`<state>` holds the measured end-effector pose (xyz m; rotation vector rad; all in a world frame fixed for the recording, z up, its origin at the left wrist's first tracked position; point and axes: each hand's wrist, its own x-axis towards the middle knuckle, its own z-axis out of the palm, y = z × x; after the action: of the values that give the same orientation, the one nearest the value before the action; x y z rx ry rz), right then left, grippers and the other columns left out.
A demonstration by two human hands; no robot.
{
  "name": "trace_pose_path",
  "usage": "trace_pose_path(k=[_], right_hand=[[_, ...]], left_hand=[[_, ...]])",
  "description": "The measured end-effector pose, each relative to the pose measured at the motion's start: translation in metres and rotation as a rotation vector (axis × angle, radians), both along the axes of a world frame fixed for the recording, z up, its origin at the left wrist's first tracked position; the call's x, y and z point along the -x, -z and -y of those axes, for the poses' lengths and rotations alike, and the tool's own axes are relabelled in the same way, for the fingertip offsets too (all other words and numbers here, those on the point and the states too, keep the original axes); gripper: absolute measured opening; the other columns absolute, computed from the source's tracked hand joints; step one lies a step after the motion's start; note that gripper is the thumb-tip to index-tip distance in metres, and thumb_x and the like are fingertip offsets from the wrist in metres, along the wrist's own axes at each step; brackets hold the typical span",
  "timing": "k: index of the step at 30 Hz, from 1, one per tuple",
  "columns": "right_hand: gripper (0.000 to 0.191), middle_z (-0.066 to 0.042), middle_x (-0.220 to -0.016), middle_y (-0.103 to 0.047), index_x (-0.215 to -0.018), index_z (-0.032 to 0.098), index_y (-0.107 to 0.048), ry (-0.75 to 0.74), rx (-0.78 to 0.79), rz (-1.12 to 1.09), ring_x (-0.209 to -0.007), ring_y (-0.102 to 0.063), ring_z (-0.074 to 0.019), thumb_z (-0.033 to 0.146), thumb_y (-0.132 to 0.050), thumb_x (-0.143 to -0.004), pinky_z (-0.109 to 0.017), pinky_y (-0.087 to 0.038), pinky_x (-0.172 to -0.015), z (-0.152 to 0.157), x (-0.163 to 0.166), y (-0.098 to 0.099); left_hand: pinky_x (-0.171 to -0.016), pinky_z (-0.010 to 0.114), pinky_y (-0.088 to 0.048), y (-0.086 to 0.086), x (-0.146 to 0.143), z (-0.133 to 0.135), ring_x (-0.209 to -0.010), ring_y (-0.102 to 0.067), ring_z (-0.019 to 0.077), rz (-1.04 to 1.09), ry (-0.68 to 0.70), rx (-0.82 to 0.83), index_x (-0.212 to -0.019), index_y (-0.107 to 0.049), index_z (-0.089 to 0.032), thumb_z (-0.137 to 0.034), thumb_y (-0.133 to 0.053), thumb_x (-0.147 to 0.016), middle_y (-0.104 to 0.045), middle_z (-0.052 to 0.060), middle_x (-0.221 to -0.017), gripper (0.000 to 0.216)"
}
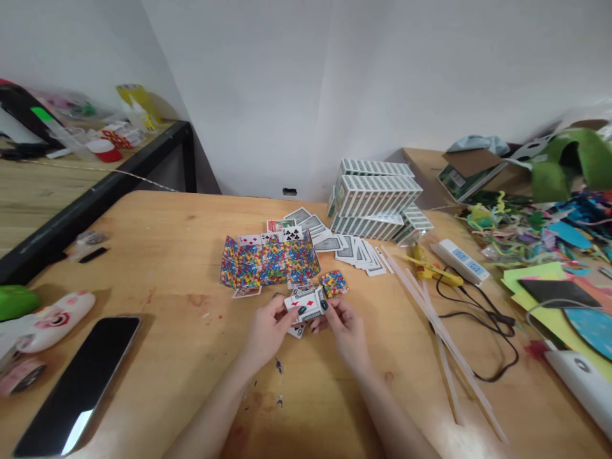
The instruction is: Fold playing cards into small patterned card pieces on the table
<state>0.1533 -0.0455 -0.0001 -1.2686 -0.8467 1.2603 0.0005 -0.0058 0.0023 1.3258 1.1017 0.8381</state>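
Note:
Between my two hands is a playing card (305,302) with red diamonds on its face, apparently folded together with a patterned card back. My left hand (268,333) pinches its left side, thumb on top. My right hand (345,331) grips the right side the same way. Another card (297,331) shows partly beneath them. Just beyond stands a low three-sided structure (268,262) covered in multicoloured pattern, with card faces along its back edge. A small square piece (334,284) in the same pattern lies beside my right fingers.
Loose playing cards (356,252) fan out behind, before stacked striped card boxes (377,191). At right lie glue sticks (444,338), a yellow glue gun (435,268), a power strip (461,260) and coloured scraps. A phone (79,386) and a plush toy (57,322) lie left.

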Motion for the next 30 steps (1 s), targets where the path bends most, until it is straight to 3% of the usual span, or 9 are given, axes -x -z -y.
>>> trace_pose_path(k=[4,8,16,19,23,26,30], right_hand=[[0.030,0.003,-0.056,-0.053,-0.077,0.016,-0.055,-0.015,0.002,0.065,-0.045,-0.048,-0.0092,0.045,-0.060,-0.074,-0.020,-0.040,-0.043,0.000,-0.002,0.001],[0.033,0.002,-0.064,-0.056,-0.099,0.018,-0.055,-0.023,-0.097,0.150,-0.055,-0.051,-0.0111,0.043,-0.057,-0.077,-0.022,-0.042,-0.050,0.002,-0.003,-0.005],[0.027,0.006,-0.056,-0.051,-0.076,0.019,-0.046,-0.142,-0.002,0.072,-0.039,-0.042,-0.0062,0.044,-0.054,-0.079,-0.018,-0.035,-0.038,0.008,0.004,-0.001],[0.029,0.004,-0.058,-0.058,-0.074,0.020,-0.042,-0.269,0.049,-0.014,-0.037,-0.046,-0.0069,0.045,-0.056,-0.077,-0.019,-0.038,-0.037,0.010,0.009,0.001],[0.031,0.001,-0.061,-0.065,-0.074,0.020,-0.040,-0.443,0.097,-0.156,-0.038,-0.054,-0.0095,0.043,-0.061,-0.074,-0.020,-0.042,-0.038,0.011,0.014,0.001],[0.032,-0.002,-0.063,-0.067,-0.079,0.018,-0.044,-0.482,0.108,-0.252,-0.041,-0.058,-0.0107,0.042,-0.063,-0.072,-0.021,-0.045,-0.039,0.011,0.017,0.003],[0.033,-0.003,-0.063,-0.066,-0.079,0.015,-0.048,-0.501,0.151,-0.325,-0.037,-0.056,-0.0094,0.043,-0.064,-0.071,-0.017,-0.041,-0.033,0.010,0.018,0.008]], left_hand=[[-0.055,0.030,-0.054,-0.005,0.001,-0.001,-0.059,-0.064,0.0166,0.052,0.039,0.092,-0.074,-0.059,-0.014,-0.026,-0.058,-0.072,-0.069,0.003,-0.069,0.012],[-0.052,0.027,-0.053,-0.010,0.000,0.001,-0.053,-0.062,0.0150,0.030,0.115,0.086,-0.069,-0.060,-0.015,-0.022,-0.056,-0.072,-0.066,0.001,-0.061,0.008],[-0.055,0.023,-0.050,-0.013,0.002,-0.004,-0.060,-0.061,0.0135,-0.020,-0.191,-0.081,-0.078,-0.063,-0.015,-0.025,-0.056,-0.073,-0.066,0.003,-0.070,0.014],[-0.052,0.021,-0.048,-0.013,0.001,-0.002,-0.057,-0.059,0.0121,-0.031,-0.218,-0.115,-0.077,-0.062,-0.015,-0.025,-0.054,-0.075,-0.064,0.001,-0.068,0.013],[-0.049,0.020,-0.046,-0.007,-0.007,0.003,-0.055,-0.057,0.0120,-0.039,-0.260,-0.036,-0.083,-0.059,-0.015,-0.028,-0.054,-0.075,-0.062,0.000,-0.066,0.016],[-0.050,0.022,-0.047,-0.001,-0.013,0.008,-0.057,-0.058,0.0128,-0.012,-0.266,0.019,-0.085,-0.057,-0.015,-0.033,-0.052,-0.077,-0.063,0.001,-0.069,0.020],[-0.048,0.021,-0.046,0.002,-0.019,0.017,-0.055,-0.055,0.0122,-0.033,-0.242,-0.050,-0.080,-0.055,-0.017,-0.034,-0.044,-0.083,-0.059,0.000,-0.064,0.020]])
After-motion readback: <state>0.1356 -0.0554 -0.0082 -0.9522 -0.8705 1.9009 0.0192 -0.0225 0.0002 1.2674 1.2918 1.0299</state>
